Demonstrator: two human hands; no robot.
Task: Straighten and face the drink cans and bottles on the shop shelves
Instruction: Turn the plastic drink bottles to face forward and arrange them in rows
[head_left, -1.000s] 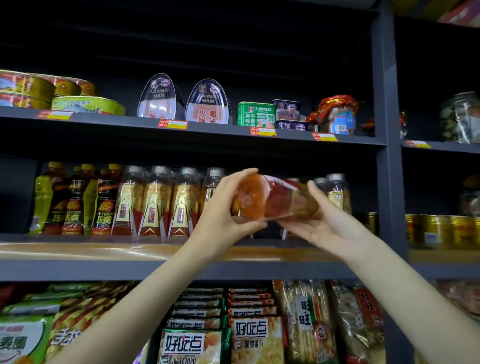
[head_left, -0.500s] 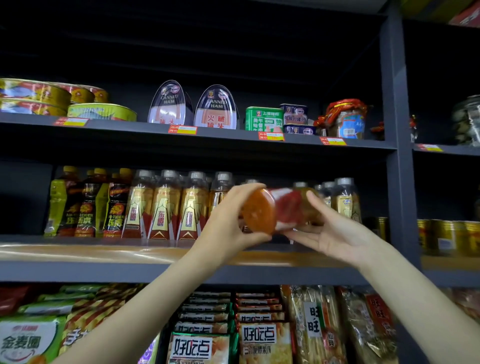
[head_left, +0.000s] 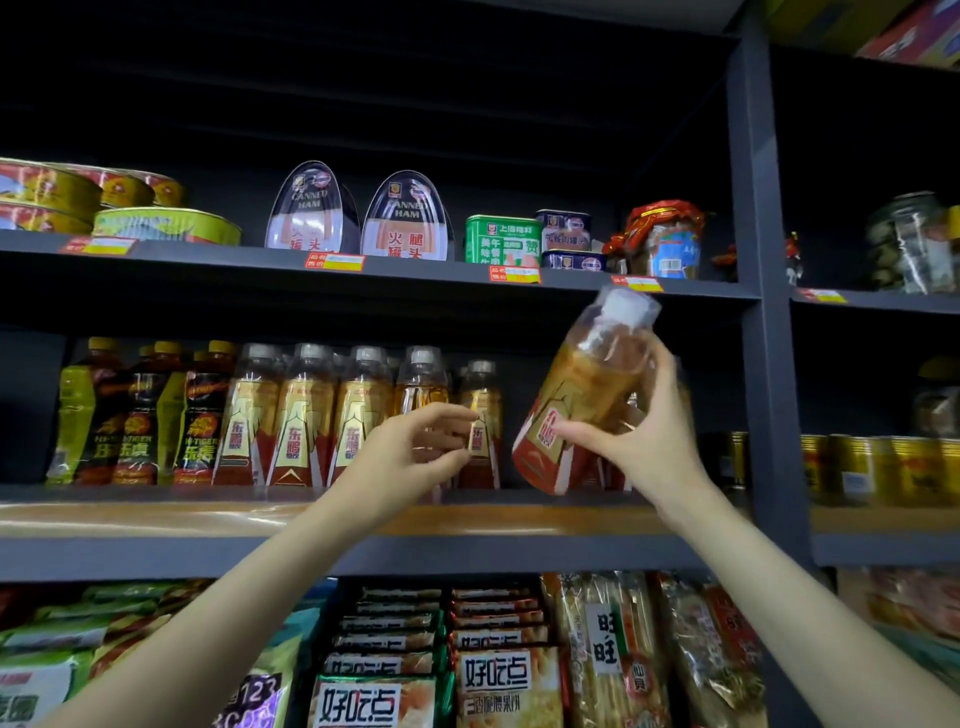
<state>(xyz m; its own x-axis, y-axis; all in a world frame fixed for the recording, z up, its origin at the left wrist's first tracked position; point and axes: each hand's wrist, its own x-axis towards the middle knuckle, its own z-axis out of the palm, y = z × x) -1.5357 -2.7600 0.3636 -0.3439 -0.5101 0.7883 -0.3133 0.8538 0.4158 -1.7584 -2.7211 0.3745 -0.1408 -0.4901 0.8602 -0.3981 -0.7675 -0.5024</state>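
Progress: partway | right hand (head_left: 652, 447) fingers curled round amber bottle (head_left: 582, 400), tilted, cap toward 1 o'clock, off middle shelf (head_left: 156, 519) | left hand (head_left: 410, 457) loosely curled, holding nothing, before shelved bottles (head_left: 306, 415) at 9 o'clock, labels mostly forward | left: stand bottle in row's right-end gap.

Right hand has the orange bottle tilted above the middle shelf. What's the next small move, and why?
Probably tip the bottle upright and set it into the gap beside the row of matching bottles, label forward. The right hand holds it tilted, cap up-right, off the shelf.
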